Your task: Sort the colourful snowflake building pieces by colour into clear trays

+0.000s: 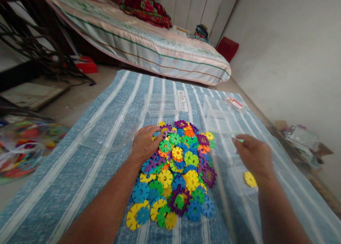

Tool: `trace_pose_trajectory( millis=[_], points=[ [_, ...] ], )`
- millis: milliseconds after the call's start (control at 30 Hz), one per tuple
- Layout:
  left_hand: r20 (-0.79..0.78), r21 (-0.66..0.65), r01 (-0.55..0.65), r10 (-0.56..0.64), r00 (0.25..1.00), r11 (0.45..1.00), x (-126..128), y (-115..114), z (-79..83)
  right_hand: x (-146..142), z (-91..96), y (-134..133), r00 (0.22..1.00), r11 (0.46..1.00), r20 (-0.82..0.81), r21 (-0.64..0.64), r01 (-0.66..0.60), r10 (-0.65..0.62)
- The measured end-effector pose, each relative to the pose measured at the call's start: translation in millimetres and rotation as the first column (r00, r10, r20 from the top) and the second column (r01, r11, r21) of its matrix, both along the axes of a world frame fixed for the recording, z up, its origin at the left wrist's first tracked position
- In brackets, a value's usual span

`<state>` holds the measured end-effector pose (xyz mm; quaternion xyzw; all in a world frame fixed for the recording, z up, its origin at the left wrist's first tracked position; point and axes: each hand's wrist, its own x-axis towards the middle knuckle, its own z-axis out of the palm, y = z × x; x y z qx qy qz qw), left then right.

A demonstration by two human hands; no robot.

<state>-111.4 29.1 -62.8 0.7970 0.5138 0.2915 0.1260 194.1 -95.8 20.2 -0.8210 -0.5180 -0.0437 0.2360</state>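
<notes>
A heap of notched plastic discs (pixel 177 152) in yellow, green, blue and orange lies on the striped cloth, mixed with purple square frames (pixel 180 200). My left hand (pixel 146 141) reaches to the heap's far left side, its fingers bent over the pieces beside a purple piece (pixel 169 131). Its fingertips are partly hidden, so its grip is unclear. To the right of the heap, my right hand (pixel 255 154) is raised and closed in a pinch, with the edge of a green plastic piece (pixel 241 141) showing at its fingertips. Below it, a yellow disc (pixel 249 179) lies on a clear plastic surface.
Clear plastic boxes stand behind the heap, one at the left (pixel 162 110) and one at the right (pixel 220 121). A transparent sheet or lid (pixel 112 132) lies left. A small red-and-white packet (pixel 234 103) sits far right. Beyond the table is a bed (pixel 149 52).
</notes>
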Motion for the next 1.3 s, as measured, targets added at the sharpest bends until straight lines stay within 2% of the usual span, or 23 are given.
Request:
trace_pose_trajectory(
  millis=[100,233,300,400,500,633,767,833,900,1000,1067,1133,1200,1300],
  points=[
    [-0.004,0.003,-0.008,0.008,1.0,1.0,0,0,-0.3,-36,-12.8,6,0.978,0.984,-0.145,-0.08,-0.161,0.149],
    [-0.005,0.008,-0.007,0.007,1.0,1.0,0,0,0.0,-76,-17.6,26,0.938,0.915,-0.14,-0.214,-0.341,0.317],
    [-0.001,0.008,-0.007,0.007,1.0,1.0,0,0,-0.2,-90,-17.0,38,0.94,0.894,-0.078,-0.291,-0.34,0.332],
    [0.011,0.01,-0.007,0.007,1.0,1.0,0,0,-1.1,-103,-17.3,55,0.954,0.884,0.002,-0.378,-0.276,0.299],
    [0.017,0.009,0.004,-0.004,1.0,1.0,0,1,-2.5,-107,-21.5,67,0.961,0.874,0.004,-0.417,-0.248,0.275],
    [0.019,0.008,-0.009,0.009,1.0,1.0,0,1,-4.3,-105,-32.8,73,0.963,0.887,-0.087,-0.374,-0.27,0.256],
    [0.013,0.011,-0.013,0.013,1.0,1.0,0,1,-4.0,-103,-39.9,68,0.922,0.924,-0.307,-0.221,-0.311,0.237],
    [0.009,0.013,-0.01,0.009,1.0,1.0,1,1,-3.4,-100,-35.6,60,0.877,0.938,-0.411,-0.126,-0.323,0.247],
    [0.011,0.013,-0.007,0.006,1.0,1.0,1,1,-2.9,-90,-24.4,48,0.855,0.951,-0.45,-0.038,-0.307,0.258],
    [0.021,0.005,-0.009,0.009,1.0,1.0,0,0,-2.7,-60,-0.3,29,0.926,0.987,-0.343,0.03,-0.155,0.156],
    [0.024,0.0,-0.01,0.01,1.0,1.0,0,0,-2.6,-34,14.4,17,0.986,0.999,-0.165,0.043,0.028,-0.02],
    [0.026,-0.001,-0.008,0.008,1.0,1.0,1,0,-2.3,-13,23.8,6,0.987,0.985,-0.003,0.057,0.162,-0.162],
    [0.029,0.006,-0.01,0.009,1.0,1.0,1,0,-2.1,-4,26.5,-4,0.984,0.982,0.008,0.069,0.175,-0.176],
    [0.026,0.018,-0.02,0.02,0.999,1.0,2,0,-2.3,-13,20.6,-14,0.981,0.997,-0.196,0.073,0.024,-0.01]
  ],
)
